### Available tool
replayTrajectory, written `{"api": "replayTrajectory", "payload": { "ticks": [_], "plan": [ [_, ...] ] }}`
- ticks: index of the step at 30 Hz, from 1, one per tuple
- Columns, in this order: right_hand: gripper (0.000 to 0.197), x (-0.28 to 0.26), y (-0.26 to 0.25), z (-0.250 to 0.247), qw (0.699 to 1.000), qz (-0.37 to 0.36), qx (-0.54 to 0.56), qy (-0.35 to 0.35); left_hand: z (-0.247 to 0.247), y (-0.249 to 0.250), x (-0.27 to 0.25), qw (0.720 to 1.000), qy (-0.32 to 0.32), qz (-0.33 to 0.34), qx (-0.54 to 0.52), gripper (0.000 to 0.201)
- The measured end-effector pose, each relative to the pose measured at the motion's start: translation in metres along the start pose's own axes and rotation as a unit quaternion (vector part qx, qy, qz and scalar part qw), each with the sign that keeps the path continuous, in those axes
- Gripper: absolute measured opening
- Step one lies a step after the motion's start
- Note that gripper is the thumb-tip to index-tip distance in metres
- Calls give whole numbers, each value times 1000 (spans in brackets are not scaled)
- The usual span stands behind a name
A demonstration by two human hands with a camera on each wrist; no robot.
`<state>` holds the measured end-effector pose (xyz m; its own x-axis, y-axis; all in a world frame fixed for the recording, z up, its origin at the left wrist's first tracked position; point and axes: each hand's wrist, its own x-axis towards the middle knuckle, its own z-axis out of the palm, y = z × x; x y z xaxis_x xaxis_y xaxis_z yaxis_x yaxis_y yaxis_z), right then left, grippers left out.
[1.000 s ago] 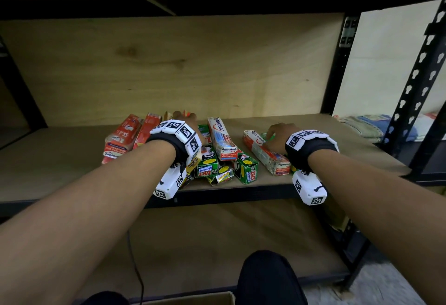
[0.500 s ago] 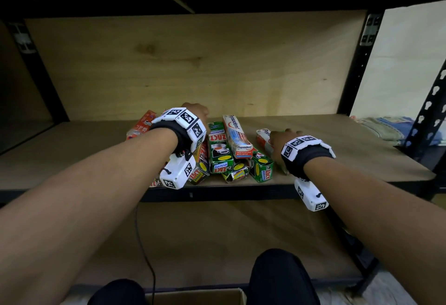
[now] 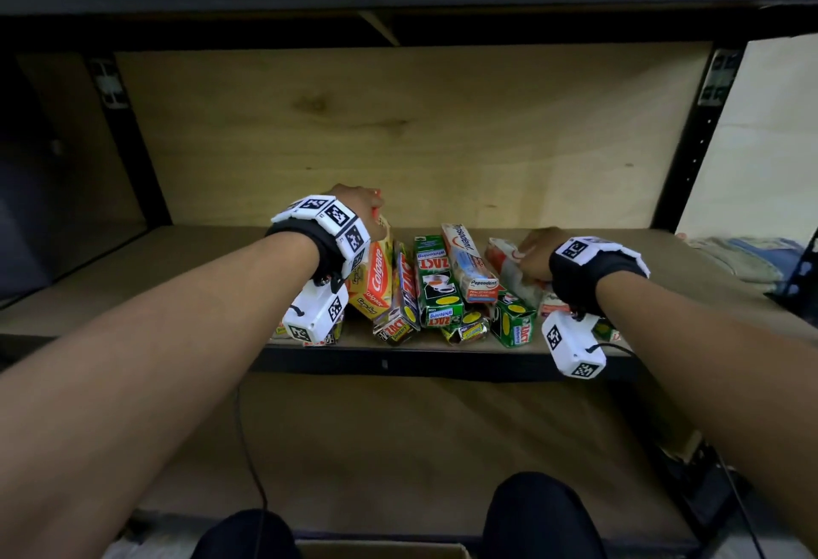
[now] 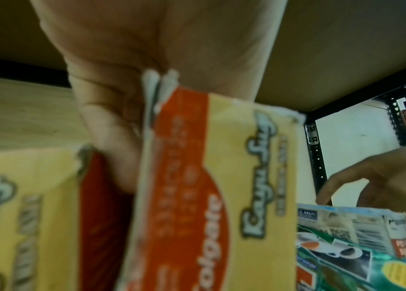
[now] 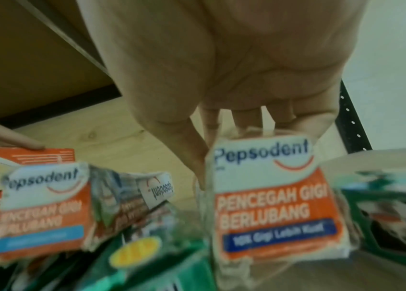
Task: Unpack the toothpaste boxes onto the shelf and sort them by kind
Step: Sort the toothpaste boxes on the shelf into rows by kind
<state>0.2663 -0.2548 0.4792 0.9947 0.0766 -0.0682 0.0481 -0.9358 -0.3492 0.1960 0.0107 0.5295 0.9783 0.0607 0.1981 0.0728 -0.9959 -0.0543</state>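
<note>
A heap of toothpaste boxes lies on the wooden shelf [image 3: 177, 284]. My left hand [image 3: 360, 208] grips the far end of a yellow and orange Colgate box [image 3: 372, 279], which is tilted up at the heap's left; the thumb and fingers pinch it [image 4: 197, 187]. A second Colgate box [image 4: 22, 216] sits beside it. Green Zact boxes [image 3: 436, 288] and a white Pepsodent box [image 3: 469, 262] fill the middle. My right hand [image 3: 533, 251] curls its fingers round the far end of another Pepsodent box [image 5: 271, 196] at the heap's right.
Black uprights [image 3: 690, 138] frame the shelf, with a plywood back panel [image 3: 398, 138] behind. Folded cloth [image 3: 730, 257] lies far right. Below are a lower board [image 3: 398, 448], a thin cable [image 3: 248, 448] and a cardboard box's rim [image 3: 380, 552].
My left hand has taken the Colgate box by its far end and raised it from the heap. My right hand has stayed on the Pepsodent box. The view shifted left.
</note>
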Motion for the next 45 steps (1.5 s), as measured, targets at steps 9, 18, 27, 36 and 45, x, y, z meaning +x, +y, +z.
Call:
{"api": "replayTrajectory", "payload": {
  "ticks": [9,18,27,36,45],
  "plan": [
    [30,-19,-61,-41,992,-72,83,64,12,-21,-1,997,8,-36,-61,60],
    [19,-23,-129,-10,990,-114,83,8,20,-25,0,997,22,-29,-74,49],
    [14,-21,-156,22,994,-96,42,-11,33,-33,10,997,22,-26,-67,38],
    [39,-16,-148,28,995,-74,71,-4,39,-36,13,995,22,-50,-80,58],
    [16,-11,-93,8,998,-38,-53,7,42,-33,13,995,21,-67,-69,56]
  ]
}}
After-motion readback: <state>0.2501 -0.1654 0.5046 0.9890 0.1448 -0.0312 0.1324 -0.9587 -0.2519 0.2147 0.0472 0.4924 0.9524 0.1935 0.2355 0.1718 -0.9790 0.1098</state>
